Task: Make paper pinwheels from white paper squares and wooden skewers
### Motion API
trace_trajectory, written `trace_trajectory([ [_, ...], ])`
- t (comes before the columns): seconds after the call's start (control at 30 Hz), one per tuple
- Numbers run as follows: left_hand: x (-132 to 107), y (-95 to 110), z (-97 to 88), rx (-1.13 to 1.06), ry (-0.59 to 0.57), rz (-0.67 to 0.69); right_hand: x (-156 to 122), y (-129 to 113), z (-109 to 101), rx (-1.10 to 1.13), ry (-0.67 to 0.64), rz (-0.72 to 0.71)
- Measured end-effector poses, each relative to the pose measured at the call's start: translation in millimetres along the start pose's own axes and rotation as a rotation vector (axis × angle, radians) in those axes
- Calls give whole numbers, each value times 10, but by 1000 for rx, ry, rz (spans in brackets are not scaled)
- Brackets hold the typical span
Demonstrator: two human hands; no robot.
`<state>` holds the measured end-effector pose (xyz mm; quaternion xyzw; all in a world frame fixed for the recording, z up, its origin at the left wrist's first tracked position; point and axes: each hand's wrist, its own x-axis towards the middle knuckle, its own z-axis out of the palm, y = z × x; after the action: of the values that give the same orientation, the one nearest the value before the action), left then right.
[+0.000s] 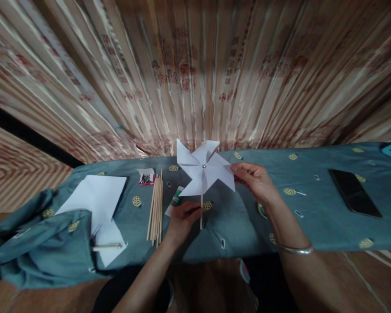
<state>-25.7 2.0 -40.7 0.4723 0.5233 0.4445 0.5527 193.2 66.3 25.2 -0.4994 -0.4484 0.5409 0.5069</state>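
Observation:
A white paper pinwheel (195, 167) with several blades and a silvery pin at its centre is held up over the cloth-covered table. Its thin wooden stick (201, 217) points down toward me. My left hand (184, 221) is closed on that stick below the blades. With thumb and fingers, my right hand (252, 178) pinches the edge of the right-hand blade; some of its fingertips are hidden behind the paper. Just behind my left hand lies a green and white glue stick (175, 199).
Several wooden sticks (154, 208) lie left of my left hand, near a small open box (146, 178) of metal pins. White paper (96, 191) and part of another pinwheel (109, 243) lie further left, partly under folded cloth (52, 248). A dark phone (355, 191) rests at right.

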Motion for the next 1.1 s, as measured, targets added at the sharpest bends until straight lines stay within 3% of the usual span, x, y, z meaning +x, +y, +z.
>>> trace_trajectory([
  [0.17, 10, 25, 5, -49, 12, -11, 7, 29, 3, -24, -32, 32],
  [0.77, 45, 47, 31, -98, 78, -10, -71, 125, 325, -53, -234, 72],
  [1.1, 39, 35, 38, -120, 40, -3, -112, 171, 409, -40, -303, 130],
])
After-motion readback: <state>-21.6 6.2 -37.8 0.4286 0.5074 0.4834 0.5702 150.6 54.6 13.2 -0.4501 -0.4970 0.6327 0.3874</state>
